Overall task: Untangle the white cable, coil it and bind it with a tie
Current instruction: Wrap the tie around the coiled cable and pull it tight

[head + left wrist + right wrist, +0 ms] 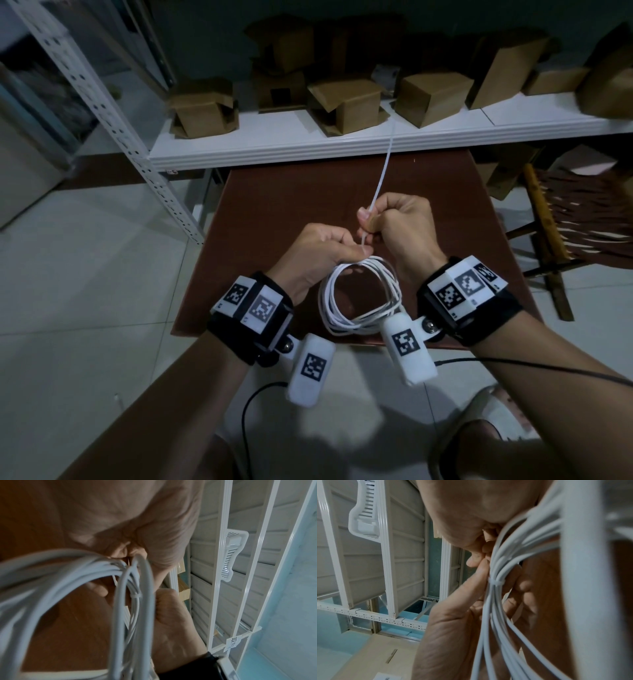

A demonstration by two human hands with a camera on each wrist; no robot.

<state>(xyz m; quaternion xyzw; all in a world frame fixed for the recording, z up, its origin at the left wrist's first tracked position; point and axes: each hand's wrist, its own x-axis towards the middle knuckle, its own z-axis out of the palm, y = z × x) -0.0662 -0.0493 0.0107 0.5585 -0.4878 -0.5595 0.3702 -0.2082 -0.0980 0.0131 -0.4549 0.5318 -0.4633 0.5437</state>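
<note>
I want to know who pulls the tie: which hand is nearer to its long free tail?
Right. The right hand pinches the tie's tail and draws it upward. The left hand sits lower, gripping the coiled white cable at the tie.

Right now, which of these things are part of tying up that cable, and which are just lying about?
Part of the job:
white cable, coiled
tie, its tail pulled by the right hand
left hand, holding the coil

Lying about:
cardboard boxes on the white shelf
brown table
wooden chair
</note>
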